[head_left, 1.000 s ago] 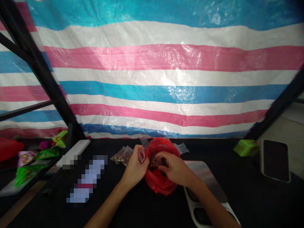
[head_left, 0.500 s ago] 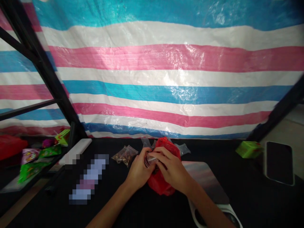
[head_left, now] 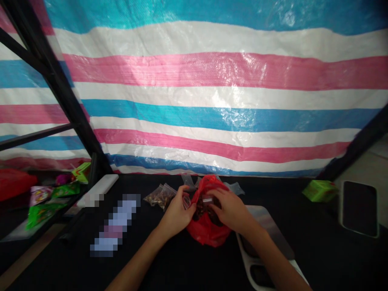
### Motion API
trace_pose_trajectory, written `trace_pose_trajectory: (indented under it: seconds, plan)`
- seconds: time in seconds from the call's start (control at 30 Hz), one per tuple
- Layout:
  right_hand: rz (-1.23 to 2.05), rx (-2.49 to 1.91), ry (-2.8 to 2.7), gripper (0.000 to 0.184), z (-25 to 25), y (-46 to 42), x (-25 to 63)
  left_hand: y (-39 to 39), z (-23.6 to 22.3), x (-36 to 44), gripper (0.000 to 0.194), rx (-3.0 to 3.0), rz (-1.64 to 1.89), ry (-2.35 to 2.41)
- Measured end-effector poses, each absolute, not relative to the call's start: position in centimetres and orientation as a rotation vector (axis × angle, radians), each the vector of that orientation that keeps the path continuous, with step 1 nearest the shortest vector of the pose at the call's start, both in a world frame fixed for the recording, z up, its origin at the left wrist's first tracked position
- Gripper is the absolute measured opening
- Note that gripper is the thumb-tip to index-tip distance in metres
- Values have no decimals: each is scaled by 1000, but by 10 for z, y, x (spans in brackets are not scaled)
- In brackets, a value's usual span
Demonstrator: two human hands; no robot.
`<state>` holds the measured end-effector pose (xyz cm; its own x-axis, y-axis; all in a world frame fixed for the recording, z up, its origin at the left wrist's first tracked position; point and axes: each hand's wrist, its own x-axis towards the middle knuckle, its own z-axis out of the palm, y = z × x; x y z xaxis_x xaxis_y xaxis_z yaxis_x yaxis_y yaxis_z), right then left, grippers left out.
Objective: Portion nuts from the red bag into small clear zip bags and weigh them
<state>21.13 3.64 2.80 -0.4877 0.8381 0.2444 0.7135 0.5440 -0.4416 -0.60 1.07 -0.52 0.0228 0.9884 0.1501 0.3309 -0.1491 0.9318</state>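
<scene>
A red plastic bag (head_left: 209, 234) stands open in front of me with small brown pieces (head_left: 200, 209) inside. My left hand (head_left: 178, 214) is closed at the bag's left edge, pinching a small clear plastic bag (head_left: 186, 199). My right hand (head_left: 228, 208) reaches into the red bag's mouth from the right, fingers curled round a small clear, shiny thing (head_left: 207, 200) whose kind I cannot make out. Left of my left hand lie clear zip bags (head_left: 160, 196) filled with brown pieces. Empty-looking clear bags (head_left: 235, 188) lie behind the red bag.
A kitchen scale (head_left: 266, 226) sits partly under my right forearm. Further right are a green box (head_left: 320, 190) and a phone (head_left: 359, 208). To the left lie a white bar-shaped object (head_left: 101, 188) and green snack packets (head_left: 45, 214). A striped tarp (head_left: 212, 97) hangs behind, beside black frame bars (head_left: 60, 89).
My hands have moved apart. The right hand has shifted from beside the left hand into the red bag, whose mouth now shows more of the brown pieces.
</scene>
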Motion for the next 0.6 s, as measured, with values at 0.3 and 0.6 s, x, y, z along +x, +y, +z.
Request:
trace_pose_trajectory:
  seconds: [0.3, 0.6]
  plan:
    - [437, -1225, -2398, 33, 16, 33, 205, 20, -17, -4, 45, 1289, 1147, 1168]
    - [429, -1236, -2399, 36, 16, 32, 207, 21, -11, -6, 38, 1225, 1173, 1155]
